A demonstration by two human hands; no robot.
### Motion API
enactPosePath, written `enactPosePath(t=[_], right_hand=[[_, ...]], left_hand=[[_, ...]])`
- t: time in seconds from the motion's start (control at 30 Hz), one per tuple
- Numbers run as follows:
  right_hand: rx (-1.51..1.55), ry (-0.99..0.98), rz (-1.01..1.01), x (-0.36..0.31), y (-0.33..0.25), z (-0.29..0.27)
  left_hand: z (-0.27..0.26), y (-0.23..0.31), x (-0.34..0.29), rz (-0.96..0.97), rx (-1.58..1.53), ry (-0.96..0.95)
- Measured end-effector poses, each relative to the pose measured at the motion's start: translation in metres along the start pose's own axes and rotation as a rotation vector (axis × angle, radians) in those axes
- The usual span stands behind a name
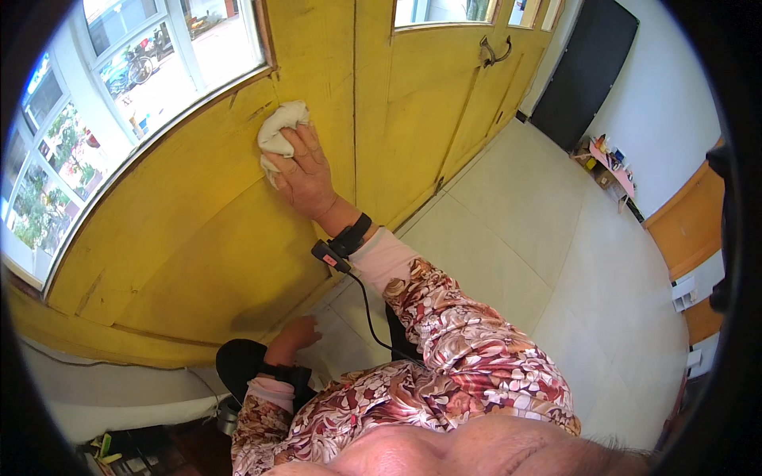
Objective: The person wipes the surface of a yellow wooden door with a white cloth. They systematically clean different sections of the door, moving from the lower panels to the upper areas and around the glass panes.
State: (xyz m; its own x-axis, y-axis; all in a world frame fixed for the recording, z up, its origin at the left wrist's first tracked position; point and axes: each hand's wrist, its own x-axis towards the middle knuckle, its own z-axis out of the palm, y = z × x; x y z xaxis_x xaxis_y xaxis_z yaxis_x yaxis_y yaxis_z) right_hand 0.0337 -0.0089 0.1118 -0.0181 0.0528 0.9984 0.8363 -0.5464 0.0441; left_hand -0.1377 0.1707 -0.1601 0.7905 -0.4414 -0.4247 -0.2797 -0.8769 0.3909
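Note:
A crumpled white cloth point(279, 133) is pressed flat against the yellow wooden door panel point(214, 210), just below the corner of its window. My right hand point(305, 176) holds it, fingers bent over it and the arm stretched up and forward. Low down beside my dark-clad knee point(240, 365), my left hand point(294, 341) hangs near the bottom of the panel. Its fingers are partly spread and nothing shows in them. Each wrist wears a black strap; the right one carries a small black device point(330, 256) with a cable.
A curved metal handle point(496, 51) sits on the doors farther right. Pale floor tiles point(508, 230) stretch to my right. By the white wall stand a dark panel point(583, 71) and a small pink shelf point(611, 168) with assorted items. Several objects lie in the lower left corner.

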Motion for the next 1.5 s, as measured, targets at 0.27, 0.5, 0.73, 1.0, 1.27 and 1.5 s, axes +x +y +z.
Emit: enactPosePath(t=[0.27, 0.5, 0.73, 1.0, 1.27, 1.5], right_hand=[[0.034, 0.072, 0.123, 0.015, -0.005, -0.006], [-0.16, 0.289, 0.516, 0.022, 0.067, -0.033], [-0.3, 0.161, 0.796, -0.1, 0.084, -0.009], [0.031, 0.392, 1.65, -0.247, 0.08, 0.017], [0.322, 0.569, 2.055, -0.305, 0.112, 0.022], [-0.043, 0.425, 1.315, -0.15, 0.104, 0.004]], left_hand=[[0.003, -0.003, 0.003, -0.014, 0.02, 0.022], [-0.007, 0.011, -0.005, -0.02, 0.004, 0.022], [-0.002, -0.014, 0.019, 0.042, 0.001, 0.03], [-0.016, -0.007, 0.032, -0.022, 0.029, -0.016], [-0.027, 0.011, 0.021, -0.061, 0.059, -0.065], [-0.009, -0.002, 0.027, -0.029, 0.0, 0.011]])
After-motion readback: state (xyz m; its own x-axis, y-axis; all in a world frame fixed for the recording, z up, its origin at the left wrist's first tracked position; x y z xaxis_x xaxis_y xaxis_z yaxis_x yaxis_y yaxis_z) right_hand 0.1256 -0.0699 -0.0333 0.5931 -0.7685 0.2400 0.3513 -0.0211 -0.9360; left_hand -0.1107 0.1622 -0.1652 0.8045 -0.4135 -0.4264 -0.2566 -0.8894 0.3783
